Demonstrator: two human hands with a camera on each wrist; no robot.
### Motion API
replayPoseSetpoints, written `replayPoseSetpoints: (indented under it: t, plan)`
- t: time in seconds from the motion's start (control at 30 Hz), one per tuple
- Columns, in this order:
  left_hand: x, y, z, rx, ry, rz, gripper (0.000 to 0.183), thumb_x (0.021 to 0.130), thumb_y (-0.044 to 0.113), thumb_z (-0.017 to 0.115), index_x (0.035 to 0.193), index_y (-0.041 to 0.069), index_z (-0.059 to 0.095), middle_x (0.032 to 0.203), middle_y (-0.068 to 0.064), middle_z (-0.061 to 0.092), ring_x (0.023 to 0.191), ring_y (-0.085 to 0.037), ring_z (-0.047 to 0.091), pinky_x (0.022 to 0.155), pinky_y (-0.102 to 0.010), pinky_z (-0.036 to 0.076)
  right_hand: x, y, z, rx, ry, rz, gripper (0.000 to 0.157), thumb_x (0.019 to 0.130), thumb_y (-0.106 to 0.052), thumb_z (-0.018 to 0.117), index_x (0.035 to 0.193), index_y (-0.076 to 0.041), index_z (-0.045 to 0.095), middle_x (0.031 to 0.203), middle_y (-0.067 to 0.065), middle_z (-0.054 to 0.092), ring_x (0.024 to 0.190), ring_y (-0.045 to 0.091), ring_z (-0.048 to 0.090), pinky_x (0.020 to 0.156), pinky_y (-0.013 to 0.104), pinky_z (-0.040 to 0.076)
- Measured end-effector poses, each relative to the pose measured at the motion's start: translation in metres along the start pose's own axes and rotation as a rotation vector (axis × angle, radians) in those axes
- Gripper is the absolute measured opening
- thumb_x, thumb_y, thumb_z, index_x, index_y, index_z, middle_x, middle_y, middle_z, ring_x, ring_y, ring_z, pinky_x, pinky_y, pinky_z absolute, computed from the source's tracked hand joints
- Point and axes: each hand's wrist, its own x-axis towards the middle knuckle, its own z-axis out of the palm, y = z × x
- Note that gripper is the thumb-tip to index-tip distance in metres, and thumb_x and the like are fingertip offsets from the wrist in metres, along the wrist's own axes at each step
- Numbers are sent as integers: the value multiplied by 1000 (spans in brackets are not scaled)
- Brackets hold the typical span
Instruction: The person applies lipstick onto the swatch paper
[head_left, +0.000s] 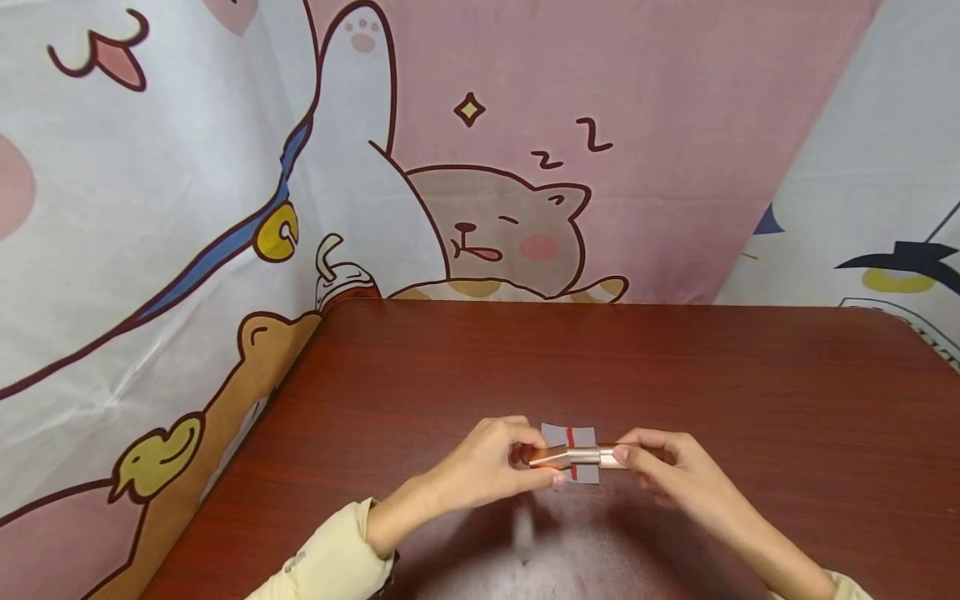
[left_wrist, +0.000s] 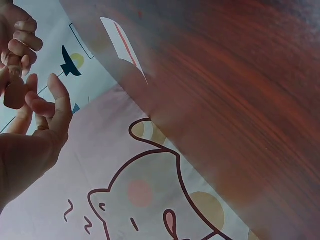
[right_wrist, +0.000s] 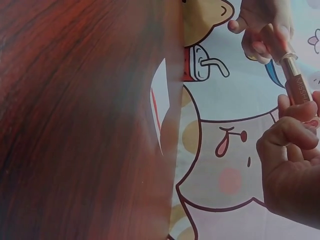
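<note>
A rose-gold lipstick tube is held level between my two hands, above a small white paper marked with a red stroke. My left hand pinches its wider, angular cap end. At the other end my right hand grips the tube's base, which bears lettering partly covered by the fingers. Between the two ends shows a shiny narrower band. Whether the cap is still fully seated cannot be told.
The dark red-brown wooden table reaches back to a cartoon-printed cloth. More printed cloth hangs along the table's left side. Light glares off the tabletop near the front edge.
</note>
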Motion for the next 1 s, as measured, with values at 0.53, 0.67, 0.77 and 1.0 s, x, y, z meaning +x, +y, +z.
replayPoseSetpoints:
  t: [0.53,0.67,0.77,1.0]
  plan:
    - [4,8,5,-72,-36,30,17,77,28,77,75,16,65,68,7,47,61,-5,43,51,-13,36,0,3,2,38,-115,-100,11,93,-13,56,97,-7,65,63,-4,50,47,1,31,34,22,28]
    - [5,9,9,-83,3,30,16,75,25,78,75,15,65,69,6,48,62,-5,44,52,-13,37,-1,4,4,20,-89,-121,11,93,-12,56,99,-8,65,70,-2,57,47,1,31,34,23,28]
    - [6,9,12,-104,53,43,16,74,23,79,76,14,67,69,3,50,62,-7,45,52,-13,37,-3,5,5,28,-57,-124,12,93,-11,56,101,-9,64,67,-2,55,46,2,30,34,24,28]
    - [8,7,21,-172,140,56,15,74,19,80,80,11,69,70,8,49,63,-8,50,53,-15,43,-6,6,8,54,6,-147,14,91,-9,59,105,-7,61,58,-8,40,44,7,24,33,25,23]
